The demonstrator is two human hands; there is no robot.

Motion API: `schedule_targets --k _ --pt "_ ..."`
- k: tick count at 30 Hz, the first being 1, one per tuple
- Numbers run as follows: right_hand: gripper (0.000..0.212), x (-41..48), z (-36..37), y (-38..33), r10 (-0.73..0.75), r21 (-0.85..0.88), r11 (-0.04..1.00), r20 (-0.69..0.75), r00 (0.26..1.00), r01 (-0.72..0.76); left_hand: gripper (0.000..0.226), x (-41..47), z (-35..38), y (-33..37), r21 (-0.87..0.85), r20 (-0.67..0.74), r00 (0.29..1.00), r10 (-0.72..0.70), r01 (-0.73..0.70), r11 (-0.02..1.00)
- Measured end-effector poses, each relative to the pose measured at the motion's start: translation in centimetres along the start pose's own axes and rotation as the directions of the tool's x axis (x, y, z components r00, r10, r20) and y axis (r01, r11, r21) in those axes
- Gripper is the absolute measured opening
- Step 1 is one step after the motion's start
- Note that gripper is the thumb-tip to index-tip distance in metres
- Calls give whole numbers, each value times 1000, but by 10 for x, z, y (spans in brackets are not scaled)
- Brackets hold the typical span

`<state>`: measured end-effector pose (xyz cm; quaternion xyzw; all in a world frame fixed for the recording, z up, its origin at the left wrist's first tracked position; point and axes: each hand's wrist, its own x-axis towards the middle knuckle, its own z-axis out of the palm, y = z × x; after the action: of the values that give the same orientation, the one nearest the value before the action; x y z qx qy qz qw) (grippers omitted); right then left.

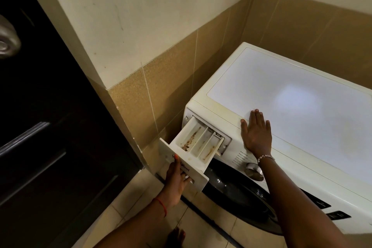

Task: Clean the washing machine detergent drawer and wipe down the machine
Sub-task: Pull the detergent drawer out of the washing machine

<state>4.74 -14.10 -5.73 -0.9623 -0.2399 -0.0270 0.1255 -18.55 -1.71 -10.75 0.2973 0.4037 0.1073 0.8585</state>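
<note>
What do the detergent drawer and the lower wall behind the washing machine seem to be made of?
Detergent drawer: apparently white moulded plastic, with thin dividing walls, a matte finish and brown residue streaks. Lower wall: likely tan ceramic tile, going by its pale grout lines and speckled surface.

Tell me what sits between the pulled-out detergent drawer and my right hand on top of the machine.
In the head view, only the washing machine itself: its yellowed top front edge and the drawer opening's frame separate the detergent drawer from the right hand. Nothing loose lies there.
</note>
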Motion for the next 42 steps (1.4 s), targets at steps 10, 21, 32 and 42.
schedule_targets --k 10,21,32,42 --pt "50 -11 -1 -10 50 50 997 46 998 -52 43 1 -5 4 68 49 999 -23 19 997" --pt "42 -88 29 -59 -325 -115 940 1 946 323 43 -1 -6 8 151 58 997 -41 32 988" --pt "48 -64 28 -77 -8 -54 998 316 949 26 47 1 -8 11 169 9 997 -81 78 982" --pt "48 -57 28 -80 27 184 975 463 886 -125 35 0 -5 13 121 32 994 -105 101 988"
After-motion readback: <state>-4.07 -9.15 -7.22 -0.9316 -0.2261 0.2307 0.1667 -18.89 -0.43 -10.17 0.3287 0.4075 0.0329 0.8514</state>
